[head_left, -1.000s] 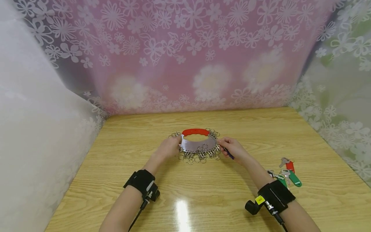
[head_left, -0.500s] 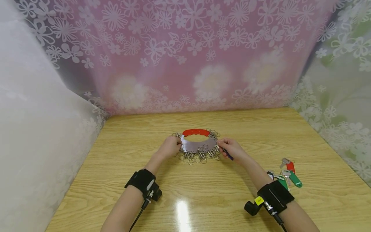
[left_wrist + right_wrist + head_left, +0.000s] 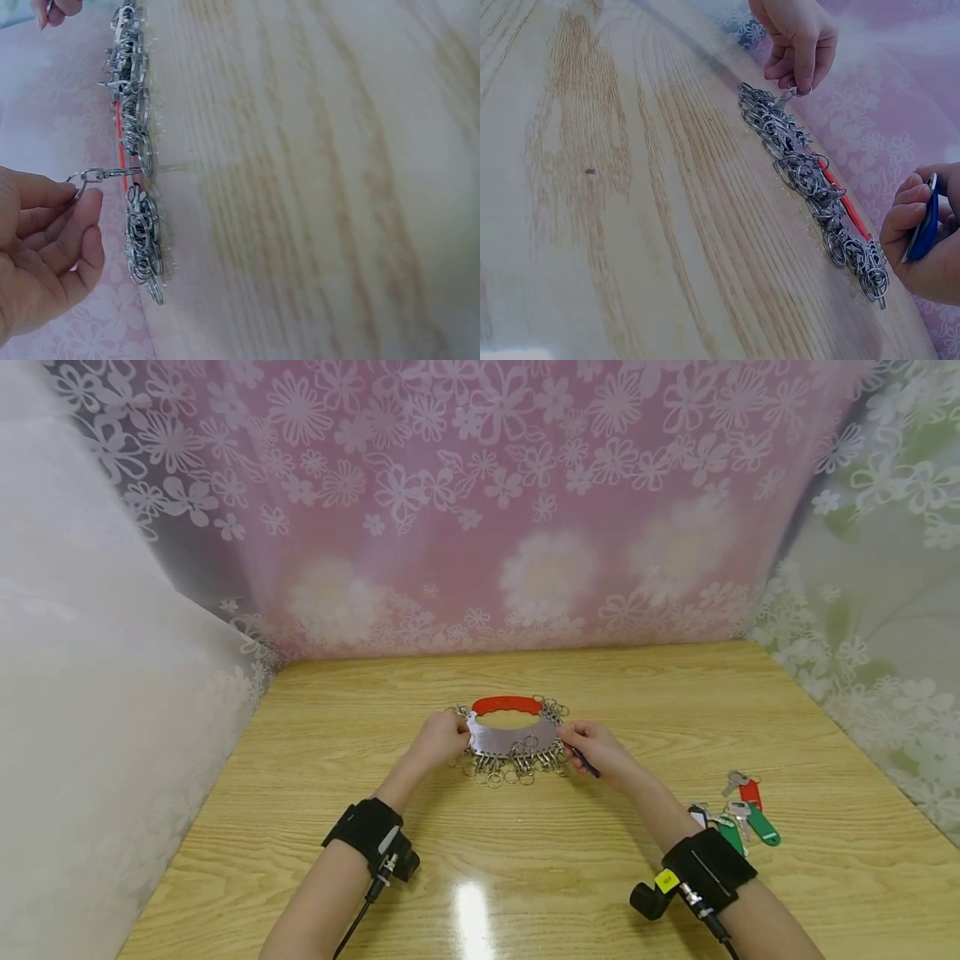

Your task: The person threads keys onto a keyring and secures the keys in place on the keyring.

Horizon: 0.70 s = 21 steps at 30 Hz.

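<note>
On the table lies a metal key holder plate point(image 3: 512, 739) with a red handle point(image 3: 506, 702). Small rings on swivel clips point(image 3: 142, 232) hang in clusters along its edge. At the plate's left end my left hand point(image 3: 438, 741) pinches one key ring point(image 3: 78, 180) between thumb and fingers, its clip drawn out from the plate. My right hand point(image 3: 602, 752), at the right end, grips a dark blue key tag point(image 3: 927, 229) in curled fingers. Its fingertips are close to the plate in the head view; whether they touch it I cannot tell. Any key on that tag is hidden.
Right of the holder, by my right forearm, lie keys with a red tag point(image 3: 750, 792), green tags point(image 3: 763, 825) and a dark tag with a white label point(image 3: 698, 815). Flowered curtains point(image 3: 525, 568) border the wooden table point(image 3: 525, 860) at the back and sides.
My left fingertips have shifted slightly down along the plate's left end. The right hand has edged a little left with the blue key tag. The holder has hardly moved.
</note>
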Each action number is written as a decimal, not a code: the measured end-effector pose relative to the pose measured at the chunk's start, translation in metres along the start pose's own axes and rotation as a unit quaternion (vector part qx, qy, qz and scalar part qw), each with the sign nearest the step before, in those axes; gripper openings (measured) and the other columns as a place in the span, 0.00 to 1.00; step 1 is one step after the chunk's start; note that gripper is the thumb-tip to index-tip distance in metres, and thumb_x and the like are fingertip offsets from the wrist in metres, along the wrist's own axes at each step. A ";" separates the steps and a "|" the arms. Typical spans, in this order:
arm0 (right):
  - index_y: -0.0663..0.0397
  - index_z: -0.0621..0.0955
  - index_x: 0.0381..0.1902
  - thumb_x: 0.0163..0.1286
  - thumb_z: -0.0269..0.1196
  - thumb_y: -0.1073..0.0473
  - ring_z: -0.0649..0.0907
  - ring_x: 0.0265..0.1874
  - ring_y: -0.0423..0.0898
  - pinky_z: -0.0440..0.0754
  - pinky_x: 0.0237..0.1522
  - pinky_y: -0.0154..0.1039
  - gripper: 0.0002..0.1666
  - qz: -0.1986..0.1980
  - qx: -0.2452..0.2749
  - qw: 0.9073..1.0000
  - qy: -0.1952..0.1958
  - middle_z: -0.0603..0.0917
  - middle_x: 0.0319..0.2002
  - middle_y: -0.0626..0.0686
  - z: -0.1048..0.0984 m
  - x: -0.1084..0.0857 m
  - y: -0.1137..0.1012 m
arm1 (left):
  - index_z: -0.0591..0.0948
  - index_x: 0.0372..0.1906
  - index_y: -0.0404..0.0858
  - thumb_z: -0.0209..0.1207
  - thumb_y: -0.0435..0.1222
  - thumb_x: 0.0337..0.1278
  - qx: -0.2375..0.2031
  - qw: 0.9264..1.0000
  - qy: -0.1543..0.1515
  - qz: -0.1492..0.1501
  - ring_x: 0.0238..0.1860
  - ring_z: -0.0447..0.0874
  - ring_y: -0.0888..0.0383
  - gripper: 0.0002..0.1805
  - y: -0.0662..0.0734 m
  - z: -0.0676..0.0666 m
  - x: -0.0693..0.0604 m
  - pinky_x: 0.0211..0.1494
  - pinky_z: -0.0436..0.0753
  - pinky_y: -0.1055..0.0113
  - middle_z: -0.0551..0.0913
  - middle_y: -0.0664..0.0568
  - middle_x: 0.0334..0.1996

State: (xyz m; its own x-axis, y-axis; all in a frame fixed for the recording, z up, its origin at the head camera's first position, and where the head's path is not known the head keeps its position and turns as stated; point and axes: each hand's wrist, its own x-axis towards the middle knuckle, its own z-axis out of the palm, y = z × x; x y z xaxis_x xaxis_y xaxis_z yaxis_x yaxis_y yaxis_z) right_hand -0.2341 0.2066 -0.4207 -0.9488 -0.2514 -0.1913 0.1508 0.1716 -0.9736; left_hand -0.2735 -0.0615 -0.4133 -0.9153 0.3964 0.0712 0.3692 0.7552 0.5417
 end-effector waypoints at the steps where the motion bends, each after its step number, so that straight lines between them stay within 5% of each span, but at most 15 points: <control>1: 0.73 0.68 0.42 0.74 0.48 0.56 0.67 0.15 0.39 0.66 0.18 0.32 0.19 0.001 -0.007 1.000 0.000 0.69 0.22 0.51 0.000 0.001 0.000 | 0.84 0.24 0.34 0.54 0.29 0.56 -0.010 1.000 -0.005 -0.007 0.19 0.75 0.61 0.10 0.000 -0.001 0.000 0.26 0.73 0.69 0.80 0.52 0.19; 6: 0.72 0.70 0.38 0.74 0.49 0.58 0.70 0.16 0.42 0.69 0.19 0.35 0.17 0.013 -0.052 0.999 0.005 0.72 0.21 0.54 0.002 0.009 -0.003 | 0.76 0.17 0.34 0.55 0.32 0.59 -0.098 0.994 -0.029 -0.042 0.13 0.67 0.60 0.15 0.000 -0.006 0.000 0.25 0.69 0.68 0.69 0.55 0.12; 9: 0.71 0.71 0.36 0.73 0.49 0.59 0.72 0.16 0.44 0.70 0.19 0.36 0.16 0.010 -0.089 0.996 0.003 0.74 0.20 0.55 0.005 0.015 -0.006 | 0.76 0.21 0.29 0.55 0.33 0.60 -0.194 0.976 -0.057 -0.077 0.13 0.66 0.58 0.14 0.002 -0.006 0.001 0.23 0.68 0.67 0.69 0.49 0.14; 17: 0.71 0.73 0.36 0.73 0.49 0.59 0.71 0.14 0.44 0.68 0.16 0.36 0.16 0.000 -0.136 0.991 -0.010 0.74 0.21 0.55 0.017 0.023 -0.015 | 0.76 0.36 0.17 0.50 0.30 0.62 -0.421 0.883 -0.119 -0.170 0.12 0.64 0.62 0.14 0.000 0.001 0.004 0.19 0.68 0.70 0.69 0.52 0.13; 21: 0.73 0.74 0.37 0.73 0.49 0.60 0.71 0.14 0.44 0.67 0.16 0.35 0.16 -0.014 -0.146 0.989 -0.025 0.75 0.20 0.55 0.018 0.024 -0.013 | 0.78 0.32 0.21 0.51 0.27 0.57 -0.469 0.853 -0.129 -0.188 0.12 0.64 0.62 0.10 0.002 0.002 0.003 0.20 0.68 0.71 0.69 0.52 0.12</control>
State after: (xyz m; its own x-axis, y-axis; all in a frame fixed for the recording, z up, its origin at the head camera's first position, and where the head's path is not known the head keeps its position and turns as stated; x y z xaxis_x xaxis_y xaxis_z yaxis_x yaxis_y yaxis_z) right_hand -0.2539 0.1809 -0.4150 -0.9354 -0.3059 -0.1772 0.0307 0.4289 -0.9028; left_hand -0.2757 -0.0579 -0.4132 -0.8306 0.4110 -0.3757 -0.3441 0.1515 0.9266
